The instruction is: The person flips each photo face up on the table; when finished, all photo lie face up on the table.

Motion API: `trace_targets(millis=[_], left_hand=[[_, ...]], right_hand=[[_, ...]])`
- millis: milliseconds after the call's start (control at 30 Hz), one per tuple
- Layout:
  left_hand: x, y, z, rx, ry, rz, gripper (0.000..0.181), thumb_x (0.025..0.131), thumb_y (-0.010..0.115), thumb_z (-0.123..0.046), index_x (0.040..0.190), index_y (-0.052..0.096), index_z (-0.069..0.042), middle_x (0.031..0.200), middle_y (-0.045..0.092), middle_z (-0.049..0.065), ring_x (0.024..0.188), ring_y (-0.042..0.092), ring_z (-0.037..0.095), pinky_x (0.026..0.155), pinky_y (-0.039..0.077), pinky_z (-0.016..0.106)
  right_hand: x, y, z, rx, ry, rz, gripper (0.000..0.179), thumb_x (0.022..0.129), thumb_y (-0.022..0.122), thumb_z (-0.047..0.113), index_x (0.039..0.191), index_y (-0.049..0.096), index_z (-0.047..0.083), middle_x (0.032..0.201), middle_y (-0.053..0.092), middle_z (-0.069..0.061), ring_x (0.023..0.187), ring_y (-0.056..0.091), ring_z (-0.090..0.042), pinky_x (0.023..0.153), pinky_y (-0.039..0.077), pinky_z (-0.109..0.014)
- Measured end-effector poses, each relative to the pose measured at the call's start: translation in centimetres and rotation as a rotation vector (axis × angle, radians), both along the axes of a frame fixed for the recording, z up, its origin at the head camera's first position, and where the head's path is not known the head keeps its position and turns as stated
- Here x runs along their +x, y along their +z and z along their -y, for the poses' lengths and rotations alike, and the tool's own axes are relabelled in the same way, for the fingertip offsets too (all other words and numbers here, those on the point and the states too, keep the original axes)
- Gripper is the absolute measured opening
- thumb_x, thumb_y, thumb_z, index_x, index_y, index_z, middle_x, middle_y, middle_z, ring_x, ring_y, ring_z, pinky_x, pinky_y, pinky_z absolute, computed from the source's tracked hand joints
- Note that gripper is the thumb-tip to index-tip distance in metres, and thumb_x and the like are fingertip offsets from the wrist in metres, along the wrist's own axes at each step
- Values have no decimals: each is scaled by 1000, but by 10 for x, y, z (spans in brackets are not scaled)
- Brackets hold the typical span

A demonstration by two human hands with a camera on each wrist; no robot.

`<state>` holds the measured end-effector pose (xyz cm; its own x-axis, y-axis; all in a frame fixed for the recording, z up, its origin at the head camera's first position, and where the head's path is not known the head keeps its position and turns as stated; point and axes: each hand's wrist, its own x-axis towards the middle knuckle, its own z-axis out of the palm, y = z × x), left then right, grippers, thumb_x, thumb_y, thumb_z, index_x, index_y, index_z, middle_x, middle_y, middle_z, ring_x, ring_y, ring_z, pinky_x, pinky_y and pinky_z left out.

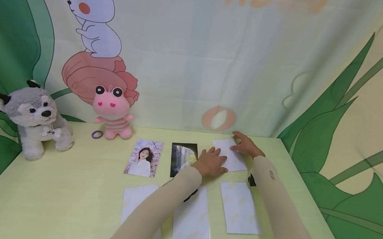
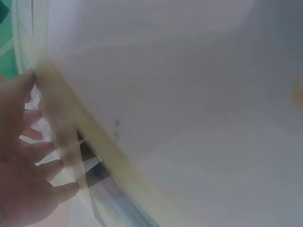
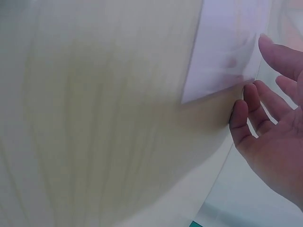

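Observation:
A white card (image 1: 231, 159) with faint yellow print lies at the back right of the row. At its left edge is my left hand (image 1: 210, 162), fingers spread and fingertips on the card. My right hand (image 1: 246, 144) reaches over its right side, thumb on the card's face and fingers past the far corner. The right wrist view shows this hand (image 3: 272, 109) with thumb and fingers apart around the corner of the white card (image 3: 222, 56). Left of the hands are a waterfall photo (image 1: 180, 157), partly covered by my left hand, and a portrait photo (image 1: 144, 158).
Nearer me lie three more white cards, at left (image 1: 138, 198), middle (image 1: 192, 218) and right (image 1: 240, 207); my left sleeve covers part of the left two. A plush husky (image 1: 41, 117), a pink plush toy (image 1: 115, 113) and a purple ring (image 1: 97, 134) stand along the table's back left.

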<state>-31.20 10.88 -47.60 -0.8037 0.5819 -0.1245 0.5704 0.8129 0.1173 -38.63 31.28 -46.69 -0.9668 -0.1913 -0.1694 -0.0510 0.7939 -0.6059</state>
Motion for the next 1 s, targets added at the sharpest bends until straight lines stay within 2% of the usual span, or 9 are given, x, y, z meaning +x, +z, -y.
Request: trace_targets(millis=[267, 433, 567, 667, 733, 800, 900, 1000], left_hand=[[-1, 1, 5, 17, -23, 28, 59, 96, 54, -58, 148, 48, -31, 162, 34, 3, 152, 29, 28, 117, 31, 55], [1, 4, 7, 24, -29, 50, 60, 95, 56, -58, 149, 47, -33, 163, 33, 1, 153, 26, 28, 118, 29, 54], [0, 3, 5, 22, -23, 56, 60, 95, 56, -58, 149, 46, -33, 164, 31, 2, 153, 25, 28, 119, 28, 54], [1, 2, 4, 29, -16, 60, 60, 94, 57, -58, 149, 47, -33, 164, 32, 2, 153, 26, 28, 119, 28, 54], [3, 4, 5, 34, -14, 59, 60, 94, 58, -57, 148, 48, -32, 163, 33, 3, 153, 26, 28, 119, 28, 54], [3, 3, 4, 36, -11, 54, 60, 94, 58, -57, 148, 48, -32, 163, 33, 3, 153, 27, 28, 119, 28, 53], [3, 2, 4, 33, -8, 46, 60, 94, 57, -58, 148, 48, -32, 163, 34, 2, 152, 27, 27, 119, 28, 53], [3, 3, 5, 33, -3, 49, 60, 95, 57, -58, 148, 47, -33, 163, 33, 2, 152, 27, 27, 119, 28, 53]], right_hand=[[-4, -1, 1, 18, -8, -14, 70, 92, 70, 12, 151, 34, -1, 141, 48, -31, 115, 55, -40, 93, 48, -46], [-5, -6, -4, 10, -20, -48, 66, 93, 69, 13, 149, 38, -1, 136, 50, -32, 119, 52, -43, 96, 46, -49], [0, -3, -4, -103, -41, -44, 65, 95, 65, 9, 152, 35, 0, 141, 45, -33, 124, 50, -47, 99, 46, -51], [5, 2, -8, -200, -59, -4, 69, 96, 62, 7, 155, 28, 2, 147, 39, -33, 129, 47, -47, 101, 46, -49], [7, 3, -11, -232, -66, 21, 70, 97, 62, 7, 157, 25, 3, 143, 42, -33, 122, 52, -43, 96, 48, -45], [8, 4, -15, -234, -77, 44, 70, 97, 61, 7, 157, 25, 4, 131, 51, -29, 110, 56, -34, 88, 50, -38], [9, 4, -17, -190, -79, 64, 67, 96, 61, 8, 155, 29, 4, 103, 61, -16, 85, 55, -20, 75, 48, -30], [8, 4, -17, -147, -79, 76, 63, 97, 61, 10, 153, 34, 3, 86, 61, -5, 74, 52, -13, 68, 46, -28]])
